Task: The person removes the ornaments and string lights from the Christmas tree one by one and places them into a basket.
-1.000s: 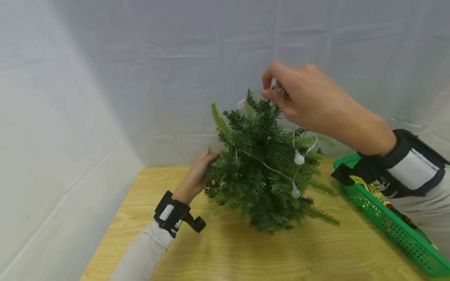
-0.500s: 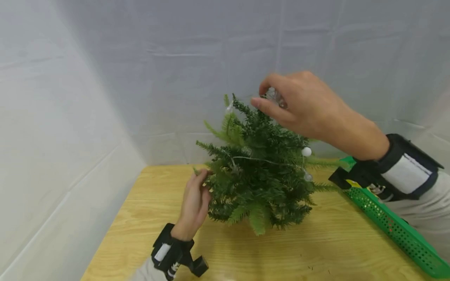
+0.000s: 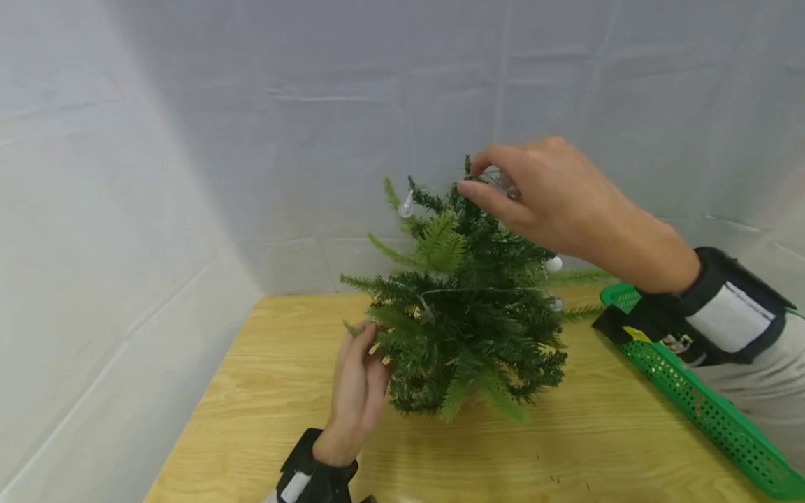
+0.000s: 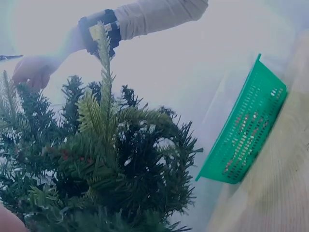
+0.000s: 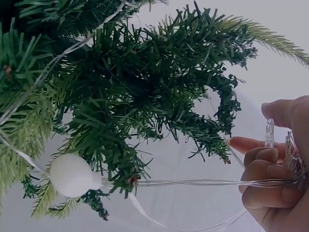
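A small artificial Christmas tree [image 3: 478, 314] stands on the wooden table with a string of lights [image 3: 481, 288] draped round it. A clear bulb [image 3: 405, 205] hangs near its top left, and a white round bulb [image 5: 72, 175] hangs on the right. My left hand [image 3: 358, 384] holds a lower left branch between thumb and fingers, a pale tip poking out past them. Beside the treetop, my right hand [image 3: 541, 192] grips the bunched remainder of the string. In the right wrist view, clear bulbs [image 5: 289, 152] lie in its curled fingers, and wires run from them to the tree.
A green perforated basket [image 3: 711, 426] stands along the table's right side, partly under the right forearm, with colourful items inside. White sheeting [image 3: 314, 140] hangs behind and to the left. Small dark bits [image 3: 555, 480] lie on the wooden table [image 3: 251, 419] near the front.
The tree has turned, its front strand and white bulb shifting right. My left hand has come nearer with the branch. My right hand has dropped slightly, still gripping the light string.
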Motion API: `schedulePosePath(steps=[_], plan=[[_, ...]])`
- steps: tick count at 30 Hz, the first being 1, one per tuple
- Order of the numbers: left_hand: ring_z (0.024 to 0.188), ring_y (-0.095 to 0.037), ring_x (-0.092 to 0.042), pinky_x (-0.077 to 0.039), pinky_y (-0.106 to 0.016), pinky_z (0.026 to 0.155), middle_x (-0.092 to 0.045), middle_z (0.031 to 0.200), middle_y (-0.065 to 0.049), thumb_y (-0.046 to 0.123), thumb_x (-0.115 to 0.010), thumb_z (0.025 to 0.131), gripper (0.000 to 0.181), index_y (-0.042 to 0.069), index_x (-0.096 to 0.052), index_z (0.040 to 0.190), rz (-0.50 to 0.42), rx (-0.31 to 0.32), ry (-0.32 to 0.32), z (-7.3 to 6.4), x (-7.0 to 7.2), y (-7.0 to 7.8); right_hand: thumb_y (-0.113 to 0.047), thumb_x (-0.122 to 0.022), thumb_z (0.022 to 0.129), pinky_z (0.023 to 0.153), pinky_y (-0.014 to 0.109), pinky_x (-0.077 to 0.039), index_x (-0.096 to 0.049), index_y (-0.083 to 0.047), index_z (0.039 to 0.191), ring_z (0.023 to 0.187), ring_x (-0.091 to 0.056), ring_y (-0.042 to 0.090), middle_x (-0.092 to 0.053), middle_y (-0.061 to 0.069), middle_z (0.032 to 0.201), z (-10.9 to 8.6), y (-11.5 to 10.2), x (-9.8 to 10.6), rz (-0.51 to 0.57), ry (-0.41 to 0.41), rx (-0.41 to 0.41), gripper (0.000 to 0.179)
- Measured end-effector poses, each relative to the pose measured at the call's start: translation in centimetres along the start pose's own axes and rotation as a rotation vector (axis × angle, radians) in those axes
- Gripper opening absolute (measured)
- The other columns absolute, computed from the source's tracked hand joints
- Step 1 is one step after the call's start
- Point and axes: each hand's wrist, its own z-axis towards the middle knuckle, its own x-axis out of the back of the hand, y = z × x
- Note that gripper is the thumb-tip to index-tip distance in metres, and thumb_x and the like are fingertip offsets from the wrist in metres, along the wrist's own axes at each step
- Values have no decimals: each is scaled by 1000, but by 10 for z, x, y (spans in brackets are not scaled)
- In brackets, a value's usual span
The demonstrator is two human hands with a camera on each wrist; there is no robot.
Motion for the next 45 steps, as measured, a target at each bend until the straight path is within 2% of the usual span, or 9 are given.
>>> schedulePosePath(steps=[9,17,24,30,32,35,38,41,45], plan=[[103,-17,-41,-27,-36,78,-40,116,-4,19,-42,105,11,15,-37,95,48,-46,-40,-15,-4,0,-31,-54,100,60,40,-53,-62,-6,118,55,-59,15,-68,6,73,-2,-1,1,1,-12,2,32],[91,-13,-46,-37,-32,77,-45,105,-4,9,-45,102,7,12,-43,95,243,-123,-163,-31,-1,-2,-31,-54,100,62,40,-53,-61,-7,117,61,-62,17,-69,6,79,-2,-3,-1,10,-50,-8,30],[100,-18,-51,-46,-29,84,-47,116,-9,5,-53,95,16,5,-43,108,419,-172,-139,-36,-8,15,-32,-54,100,68,42,-54,-62,-8,117,67,-64,19,-70,8,83,-3,-4,-3,12,-82,-46,31],[99,-15,-60,-50,-43,90,-62,115,-2,30,-52,101,34,7,-56,126,1214,-255,-241,-39,0,61,-30,-55,100,70,43,-55,-63,-6,115,70,-66,21,-71,10,87,-3,-4,-6,16,-68,-29,30],[89,-8,-63,-52,-38,85,-68,105,5,33,-48,102,31,12,-65,118,1362,-326,-224,-38,5,80,-29,-55,100,66,41,-55,-64,-4,113,63,-64,19,-70,8,82,-1,-4,-6,12,-48,2,29],[72,-9,-64,-55,-27,74,-71,88,-1,14,-49,102,22,2,-68,104,1175,-478,-200,-17,16,100,-27,-55,100,62,38,-54,-65,-3,110,56,-61,16,-69,7,76,2,-3,-6,8,-10,49,28],[68,-10,-64,-54,-21,70,-69,80,-3,9,-52,100,19,-1,-66,94,895,-499,-143,18,31,108,-25,-56,100,57,35,-51,-66,-3,108,52,-57,13,-67,4,71,5,-4,-3,3,36,105,26],[74,-11,-64,-55,-22,72,-66,83,-2,15,-53,101,17,4,-64,92,702,-381,-95,54,48,104,-25,-56,100,53,32,-45,-68,-4,106,48,-50,11,-62,1,66,10,-9,0,-4,78,177,24],[86,-13,-63,-54,-28,83,-64,97,-6,21,-51,102,20,3,-59,103,736,-175,-164,90,62,88,-27,-54,100,52,29,-38,-70,-5,101,47,-45,10,-64,1,69,21,-12,4,-47,142,264,27]])
